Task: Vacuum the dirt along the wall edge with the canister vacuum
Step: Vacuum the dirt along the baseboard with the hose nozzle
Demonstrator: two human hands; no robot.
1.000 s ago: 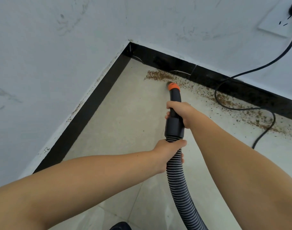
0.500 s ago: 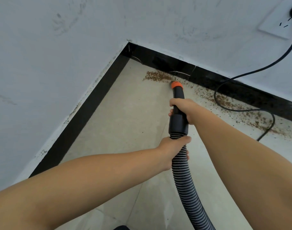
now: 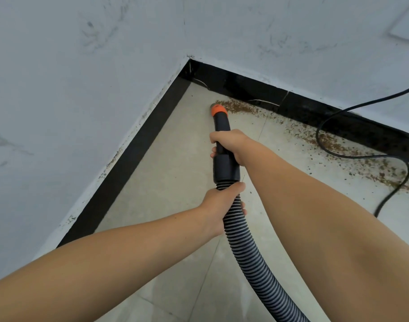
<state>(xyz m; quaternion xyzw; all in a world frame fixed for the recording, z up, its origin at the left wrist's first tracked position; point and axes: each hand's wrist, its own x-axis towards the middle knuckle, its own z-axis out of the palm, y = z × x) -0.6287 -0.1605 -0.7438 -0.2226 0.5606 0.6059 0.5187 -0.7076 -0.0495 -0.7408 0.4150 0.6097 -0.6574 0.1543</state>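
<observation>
The right hand (image 3: pixel 231 145) grips the black plastic vacuum nozzle with an orange tip (image 3: pixel 221 126); the left hand (image 3: pixel 219 205) is wrapped round the ribbed black-and-grey hose (image 3: pixel 247 252). The tip touches the left end of the brown crumbly dirt (image 3: pixel 236 106) along the black skirting (image 3: pixel 257 91)

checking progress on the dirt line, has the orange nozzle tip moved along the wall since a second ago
Yes. The orange nozzle tip has moved left along the black skirting toward the corner, now at the left end of the dirt line.
</observation>
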